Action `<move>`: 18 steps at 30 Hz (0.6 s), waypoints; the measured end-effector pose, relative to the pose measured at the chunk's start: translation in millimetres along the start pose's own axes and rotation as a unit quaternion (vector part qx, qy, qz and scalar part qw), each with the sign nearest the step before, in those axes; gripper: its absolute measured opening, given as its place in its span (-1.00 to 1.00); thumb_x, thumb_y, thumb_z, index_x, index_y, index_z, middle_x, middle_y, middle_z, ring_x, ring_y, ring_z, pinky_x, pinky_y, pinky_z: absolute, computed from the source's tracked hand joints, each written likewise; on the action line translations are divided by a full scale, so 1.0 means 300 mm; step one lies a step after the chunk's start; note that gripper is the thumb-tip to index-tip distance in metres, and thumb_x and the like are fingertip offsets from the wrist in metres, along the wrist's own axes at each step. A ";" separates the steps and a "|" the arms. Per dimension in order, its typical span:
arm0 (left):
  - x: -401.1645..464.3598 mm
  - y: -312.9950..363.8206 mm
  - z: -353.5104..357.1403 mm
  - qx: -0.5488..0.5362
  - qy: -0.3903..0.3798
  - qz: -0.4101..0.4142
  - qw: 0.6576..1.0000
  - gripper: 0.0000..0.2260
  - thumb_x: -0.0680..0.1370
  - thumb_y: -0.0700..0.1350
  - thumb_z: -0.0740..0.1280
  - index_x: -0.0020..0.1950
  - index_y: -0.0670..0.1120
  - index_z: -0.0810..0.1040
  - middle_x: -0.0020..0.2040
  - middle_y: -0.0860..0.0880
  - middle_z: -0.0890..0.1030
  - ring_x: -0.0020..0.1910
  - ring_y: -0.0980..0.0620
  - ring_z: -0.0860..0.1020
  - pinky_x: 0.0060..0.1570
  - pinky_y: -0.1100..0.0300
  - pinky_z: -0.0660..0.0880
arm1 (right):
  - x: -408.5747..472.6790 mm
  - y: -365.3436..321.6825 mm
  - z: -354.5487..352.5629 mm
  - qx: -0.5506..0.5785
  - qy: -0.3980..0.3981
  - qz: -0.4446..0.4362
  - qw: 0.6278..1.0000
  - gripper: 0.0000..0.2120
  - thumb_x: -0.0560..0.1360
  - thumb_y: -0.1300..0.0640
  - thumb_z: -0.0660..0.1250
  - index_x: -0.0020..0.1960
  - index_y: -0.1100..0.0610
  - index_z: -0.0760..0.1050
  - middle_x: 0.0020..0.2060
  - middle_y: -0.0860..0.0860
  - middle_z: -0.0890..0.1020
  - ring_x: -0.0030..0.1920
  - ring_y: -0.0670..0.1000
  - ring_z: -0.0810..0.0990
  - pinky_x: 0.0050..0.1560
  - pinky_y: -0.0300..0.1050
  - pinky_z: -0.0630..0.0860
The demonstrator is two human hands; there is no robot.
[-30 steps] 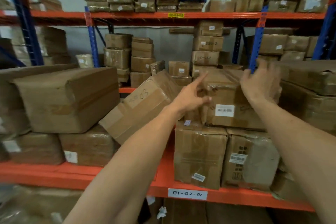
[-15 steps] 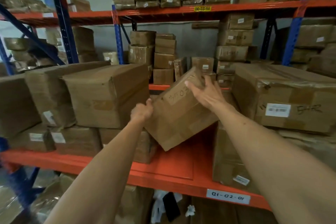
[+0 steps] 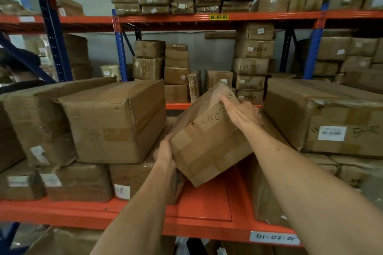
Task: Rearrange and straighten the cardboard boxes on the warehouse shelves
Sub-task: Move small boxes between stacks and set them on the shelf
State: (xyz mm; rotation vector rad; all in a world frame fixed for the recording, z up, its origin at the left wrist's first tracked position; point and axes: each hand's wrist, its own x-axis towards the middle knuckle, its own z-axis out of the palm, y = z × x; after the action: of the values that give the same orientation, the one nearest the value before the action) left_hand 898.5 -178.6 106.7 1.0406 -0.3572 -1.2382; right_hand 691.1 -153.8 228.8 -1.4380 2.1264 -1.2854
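Observation:
A tilted cardboard box (image 3: 209, 147) marked "3503" leans in the gap on the orange shelf (image 3: 205, 205), its lower corner hanging above the shelf floor. My left hand (image 3: 164, 150) grips its lower left edge. My right hand (image 3: 241, 113) lies over its upper right side, fingers curled on the top corner. A big dented box (image 3: 116, 120) sits stacked to the left. Another large box (image 3: 323, 116) with a barcode label sits to the right.
More boxes lie under the stacks on both sides. Behind, a second rack (image 3: 207, 17) holds several piled boxes. Blue uprights (image 3: 55, 39) frame the bay on the left. A label reading 01-02-01 (image 3: 274, 238) is on the shelf's front beam.
Both hands have left the right-hand labelled box and taken hold of the tilted box. It has risen slightly and its corner has lifted. The view has shifted left and closer.

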 end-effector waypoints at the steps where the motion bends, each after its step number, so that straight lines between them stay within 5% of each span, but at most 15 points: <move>1: -0.007 -0.007 0.001 -0.012 -0.002 0.002 1.000 -0.52 0.38 -0.05 0.57 0.23 -0.18 0.57 0.04 -0.15 0.67 -0.06 -0.13 0.64 -0.23 0.10 0.56 | 0.001 -0.002 -0.008 -0.003 -0.007 0.008 1.000 0.13 0.21 -0.69 0.08 0.45 0.14 0.40 0.34 0.18 0.49 0.31 0.25 0.44 0.32 0.26 0.29; 6: -0.028 -0.005 0.003 -0.029 -0.038 -0.005 0.999 -0.54 0.49 -0.04 0.47 0.34 -0.19 0.55 0.21 -0.21 0.64 0.13 -0.20 0.62 0.08 -0.11 0.61 | 0.020 -0.022 -0.006 -0.012 0.007 0.005 1.000 -0.10 0.33 -0.57 0.11 0.31 0.13 0.47 0.11 0.14 0.51 0.17 0.23 0.49 0.28 0.21 0.37; 9: -0.045 0.010 0.005 -0.043 -0.018 0.007 0.999 -0.50 0.51 -0.08 0.48 0.39 -0.22 0.48 0.18 -0.19 0.62 0.07 -0.19 0.62 -0.06 -0.03 0.61 | 0.025 -0.031 0.017 -0.020 0.059 -0.024 0.998 -0.31 0.43 -0.50 0.05 0.06 0.09 0.48 -0.08 0.10 0.44 -0.06 0.15 0.42 0.06 0.11 0.38; 11: -0.056 0.043 0.024 -0.034 0.013 0.020 0.999 -0.45 0.50 -0.06 0.49 0.42 -0.21 0.42 0.17 -0.18 0.60 0.06 -0.18 0.59 0.06 -0.07 0.59 | 0.039 -0.030 0.013 -0.023 0.099 -0.037 0.994 -0.35 0.49 -0.47 0.04 -0.10 0.13 0.46 -0.13 0.10 0.48 -0.13 0.13 0.41 -0.05 0.05 0.37; 15: -0.126 0.177 0.115 -0.016 0.008 0.083 0.996 -0.71 0.45 -0.06 0.53 0.08 -0.12 0.54 -0.09 -0.07 0.62 -0.15 -0.05 0.60 -0.34 0.15 0.49 | 0.083 -0.019 -0.046 0.025 0.167 -0.003 0.986 -0.29 0.53 -0.43 -0.01 -0.14 0.21 0.49 -0.10 0.16 0.57 -0.14 0.16 0.51 -0.03 0.04 0.45; 18: -0.207 0.303 0.204 0.023 -0.027 0.153 0.988 -0.79 0.43 -0.11 0.54 -0.14 -0.02 0.50 -0.12 -0.05 0.62 -0.14 -0.01 0.59 -0.37 0.20 0.40 | 0.094 -0.008 -0.098 0.125 0.211 0.059 0.968 -0.31 0.53 -0.40 0.03 0.02 0.19 0.57 -0.15 0.13 0.52 -0.22 0.11 0.43 -0.13 0.01 0.34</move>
State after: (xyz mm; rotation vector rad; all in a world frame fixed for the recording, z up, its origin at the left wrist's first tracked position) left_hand 887.1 -154.0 229.8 0.9520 -0.5670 -0.9870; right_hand 660.6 -162.7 254.3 -0.9856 2.1505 -1.8650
